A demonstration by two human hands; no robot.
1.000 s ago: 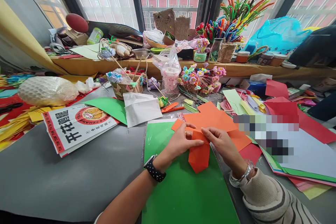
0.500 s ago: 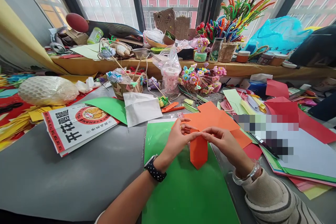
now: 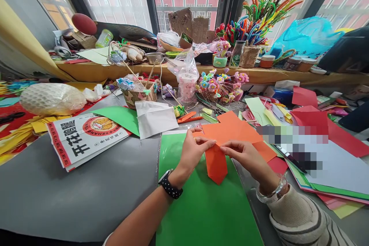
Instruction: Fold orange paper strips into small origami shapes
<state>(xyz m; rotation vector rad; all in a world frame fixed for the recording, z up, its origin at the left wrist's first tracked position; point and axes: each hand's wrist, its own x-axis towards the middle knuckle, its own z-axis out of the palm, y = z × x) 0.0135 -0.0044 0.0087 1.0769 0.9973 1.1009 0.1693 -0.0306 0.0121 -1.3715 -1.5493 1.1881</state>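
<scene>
Between my two hands hangs a folded piece of orange paper (image 3: 216,165), its lower end coming to a blunt point. My left hand (image 3: 193,153), with a dotted watch strap at the wrist, pinches its upper left edge between thumb and fingers. My right hand (image 3: 245,157) pinches the upper right corner. The top of the folded paper is partly hidden by my fingers. Behind it lie flat orange paper sheets (image 3: 239,128). Beneath my hands is a green mat (image 3: 201,215).
A printed paper bag (image 3: 86,138) and a white folded paper (image 3: 157,121) lie to the left. Stacked coloured paper (image 3: 343,165) covers the right side. Further back stand a basket (image 3: 140,96), a pink cup (image 3: 187,86) and fuzzy flowers (image 3: 219,84).
My left thumb has slid slightly left along the top of the folded orange paper, apart from my right fingertips. The paper has tilted a little, its lower end swinging slightly.
</scene>
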